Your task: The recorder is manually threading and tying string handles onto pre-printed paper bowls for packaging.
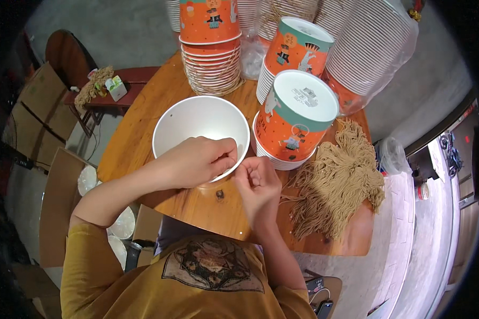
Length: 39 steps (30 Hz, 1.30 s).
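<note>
A white paper bucket (197,119), its mouth up and its inside bare, stands on the wooden table in front of me. My left hand (202,159) reaches over its near right rim with the fingers curled in a pinch. Just outside that rim my right hand (259,181) is also pinched, the fingertips close to the bucket. Whatever lies between the fingers of either hand is too small or hidden to make out. Right of my right hand spreads a bundle of tan cords (338,183), a few loose ends trailing toward the hand.
Behind the bucket rises a stack of orange paper buckets (210,64) draped with cord. Upside-down buckets (295,119) stand right of it, and plastic-wrapped stacks (372,48) farther back. A red bench (138,75) and an open cardboard box (64,207) lie left of the wooden table (127,135).
</note>
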Each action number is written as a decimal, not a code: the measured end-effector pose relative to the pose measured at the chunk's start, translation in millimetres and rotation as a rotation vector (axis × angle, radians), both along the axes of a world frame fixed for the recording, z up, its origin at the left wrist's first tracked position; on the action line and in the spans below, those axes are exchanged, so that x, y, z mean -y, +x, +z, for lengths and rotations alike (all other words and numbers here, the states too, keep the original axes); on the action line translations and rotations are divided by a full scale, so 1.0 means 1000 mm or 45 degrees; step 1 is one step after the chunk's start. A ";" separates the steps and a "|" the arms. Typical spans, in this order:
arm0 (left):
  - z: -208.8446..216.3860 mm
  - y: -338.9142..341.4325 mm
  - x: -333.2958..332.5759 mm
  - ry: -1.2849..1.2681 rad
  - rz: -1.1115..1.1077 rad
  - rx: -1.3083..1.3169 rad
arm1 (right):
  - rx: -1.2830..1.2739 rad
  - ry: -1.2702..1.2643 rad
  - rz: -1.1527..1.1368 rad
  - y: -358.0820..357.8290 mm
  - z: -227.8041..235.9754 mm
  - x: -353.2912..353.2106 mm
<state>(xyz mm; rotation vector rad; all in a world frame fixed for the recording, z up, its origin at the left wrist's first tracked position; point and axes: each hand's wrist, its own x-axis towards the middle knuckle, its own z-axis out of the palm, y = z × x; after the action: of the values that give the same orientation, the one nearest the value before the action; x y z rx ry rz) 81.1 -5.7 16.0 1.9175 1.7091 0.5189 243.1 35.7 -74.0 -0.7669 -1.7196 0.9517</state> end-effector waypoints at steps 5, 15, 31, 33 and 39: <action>-0.003 -0.003 0.010 0.532 0.033 -0.179 | -0.088 -0.264 0.049 0.005 0.008 -0.002; -0.008 -0.008 0.024 0.673 0.120 0.200 | -0.103 -0.371 0.400 -0.014 0.030 0.001; -0.008 -0.033 0.030 0.118 0.316 0.820 | -0.034 -0.146 0.422 -0.037 0.023 0.003; -0.007 -0.033 0.025 0.070 0.396 0.892 | 0.030 -0.066 0.412 -0.028 0.032 0.004; -0.009 -0.037 0.010 -0.121 0.180 1.097 | 0.155 -0.512 0.601 0.000 0.066 -0.008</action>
<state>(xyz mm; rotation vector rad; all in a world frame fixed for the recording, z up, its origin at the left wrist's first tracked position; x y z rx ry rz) 44.1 -15.9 6.7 1.2141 1.2493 1.0972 242.9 43.6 -8.5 -0.6915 -1.8814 1.6377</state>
